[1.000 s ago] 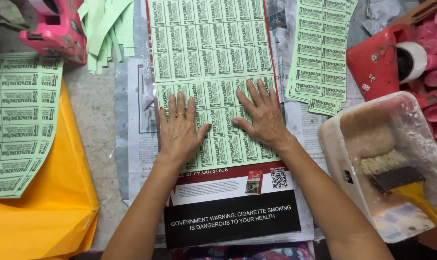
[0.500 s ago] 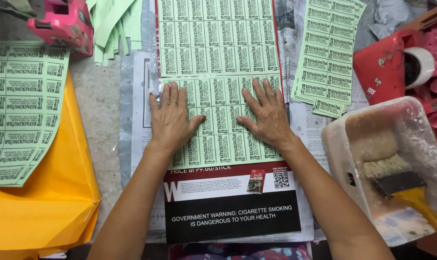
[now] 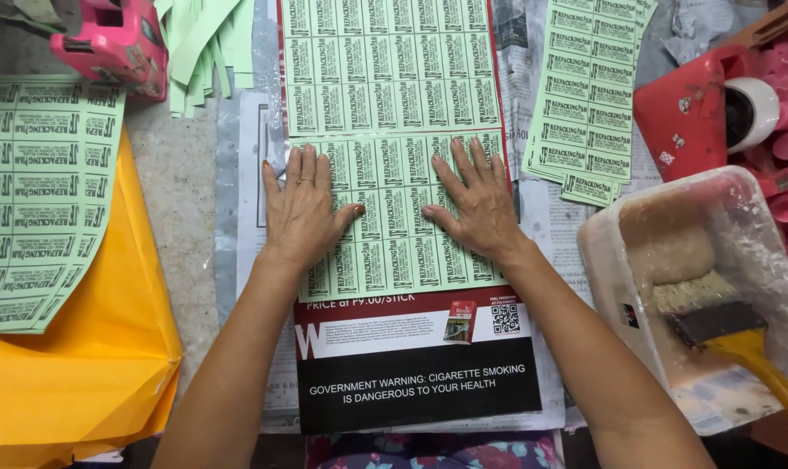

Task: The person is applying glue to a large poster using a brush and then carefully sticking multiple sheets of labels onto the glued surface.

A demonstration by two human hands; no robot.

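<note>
Pale green paper fills the middle of the view: a sheet of small printed labels (image 3: 394, 208) lies flat on a glossy poster (image 3: 415, 365), which rests on newspaper (image 3: 246, 174) over the worktop; your left hand (image 3: 303, 213) presses palm-down on the sheet's left part, fingers spread and flat, gripping nothing; your right hand (image 3: 476, 208) does the same on the right part, open and pressing, not clenched; the two hands sit near each other with a strip of labels showing between the thumbs.

The upper sheet of labels (image 3: 389, 65) already lies smooth on the poster directly above, its lower edge meeting the sheet under your palms; to judge from that, one sheet is set down and this second one is being smoothed into place; the poster's lower band, with its white and black printed areas, is bare, so more remains to cover, if covering it is the aim.

Off to your right a clear plastic tray (image 3: 602, 260) holds a brush with a yellow handle (image 3: 741, 343) and whitish paste; another stack of green label sheets (image 3: 589, 95) waits just beside the poster's upper right; a further green sheet (image 3: 38, 200) rests on yellow paper (image 3: 81, 365) at your left; a pink tool (image 3: 116, 39) sits at the top left.
</note>
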